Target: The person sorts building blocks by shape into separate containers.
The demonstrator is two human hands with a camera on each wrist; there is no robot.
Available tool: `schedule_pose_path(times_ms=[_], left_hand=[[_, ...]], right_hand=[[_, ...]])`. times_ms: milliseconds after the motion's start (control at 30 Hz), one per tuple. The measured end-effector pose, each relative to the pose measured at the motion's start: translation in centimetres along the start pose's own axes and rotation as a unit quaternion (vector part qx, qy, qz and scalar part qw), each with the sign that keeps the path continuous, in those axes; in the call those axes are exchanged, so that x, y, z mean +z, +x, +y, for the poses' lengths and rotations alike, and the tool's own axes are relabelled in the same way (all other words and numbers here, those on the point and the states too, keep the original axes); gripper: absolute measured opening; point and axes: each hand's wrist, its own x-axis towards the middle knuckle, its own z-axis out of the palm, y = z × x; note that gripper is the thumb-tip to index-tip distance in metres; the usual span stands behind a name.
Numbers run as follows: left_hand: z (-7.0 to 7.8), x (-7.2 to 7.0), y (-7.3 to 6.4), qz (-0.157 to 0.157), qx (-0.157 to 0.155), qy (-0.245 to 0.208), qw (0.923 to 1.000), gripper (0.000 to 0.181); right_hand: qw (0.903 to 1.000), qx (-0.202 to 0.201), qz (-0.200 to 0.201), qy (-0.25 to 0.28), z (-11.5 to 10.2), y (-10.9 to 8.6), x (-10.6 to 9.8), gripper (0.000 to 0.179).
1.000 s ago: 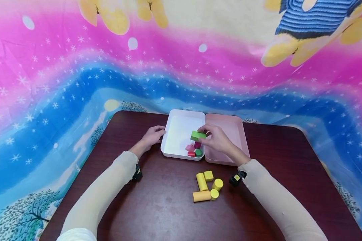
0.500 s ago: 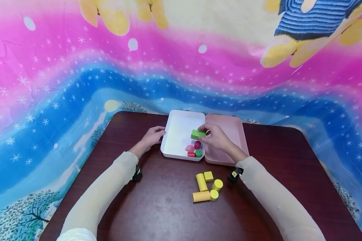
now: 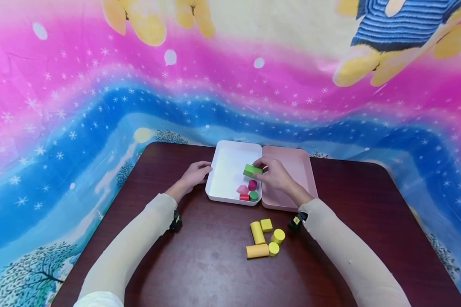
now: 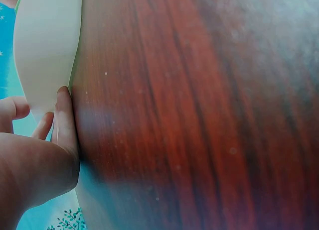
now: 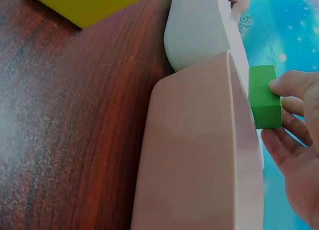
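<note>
Over the right part of the white tray, my right hand pinches a green rectangular block between thumb and fingers. The right wrist view shows the green block above the tray rims. In the tray's near right corner lie a dark pink block, a pink faceted block, a red block and a green cylinder. My left hand touches the tray's left side. In the left wrist view its extended fingers lie along the tray's outer wall.
A pink tray stands against the white one's right side. Nearer on the dark wooden table are a yellow cube, a yellow cylinder, an orange-yellow half-round block and two short yellow cylinders. A printed cloth hangs behind.
My right hand has shifted very slightly up with the green block, and its forearm has swung a little to the left. My left hand keeps its place at the white tray.
</note>
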Motion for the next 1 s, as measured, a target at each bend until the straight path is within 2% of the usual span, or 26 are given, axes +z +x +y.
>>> schedule_pose_path(times_ms=[333, 633, 1000], left_hand=[[0.0, 0.1, 0.0, 0.000, 0.001, -0.003, 1.0000, 0.047], [0.0, 0.1, -0.1, 0.001, 0.002, -0.001, 1.0000, 0.046], [0.0, 0.1, 0.0, 0.003, 0.002, 0.000, 1.0000, 0.047]], right_hand=[[0.9999, 0.010, 0.002, -0.006, 0.5, 0.0, 0.5, 0.031], [0.9994, 0.011, 0.002, -0.033, 0.9, 0.3, 0.8, 0.031], [0.9997, 0.002, 0.002, -0.026, 1.1, 0.3, 0.8, 0.036]])
